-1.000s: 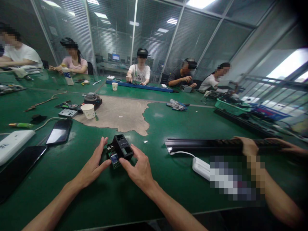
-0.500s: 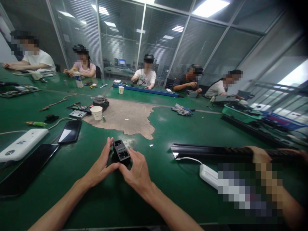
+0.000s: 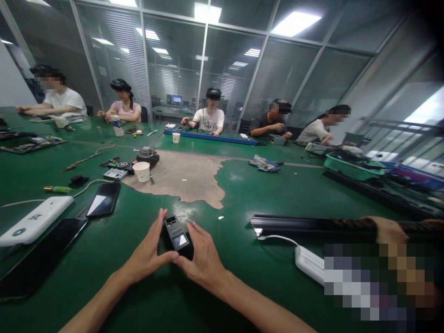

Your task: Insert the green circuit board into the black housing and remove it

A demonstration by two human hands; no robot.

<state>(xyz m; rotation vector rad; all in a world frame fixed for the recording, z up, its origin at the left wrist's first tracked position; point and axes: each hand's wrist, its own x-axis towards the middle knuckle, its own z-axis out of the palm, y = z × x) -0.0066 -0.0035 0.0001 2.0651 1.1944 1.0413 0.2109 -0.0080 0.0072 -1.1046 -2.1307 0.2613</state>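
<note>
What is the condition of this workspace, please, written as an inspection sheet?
Surface: glossy green table, irregular brown patch.
Job's things: black rectangular plastic casing, small reflective window on top.
Clutter: white paper cup, dark rectangular glass-faced phone, white flat rectangular device.
Hands: left hand and right hand hold the casing between them.
Cables: thin pale cable beside the phone; short white cable by a long black strip.
Surroundings: seated co-workers and a glass partition beyond the table.

Black device (image 3: 175, 230) between left fingers (image 3: 158, 230) and right fingers (image 3: 198, 234).

Bare left hand (image 3: 150, 247), bare right hand (image 3: 204, 256), slim bare forearms (image 3: 108, 296)
</note>
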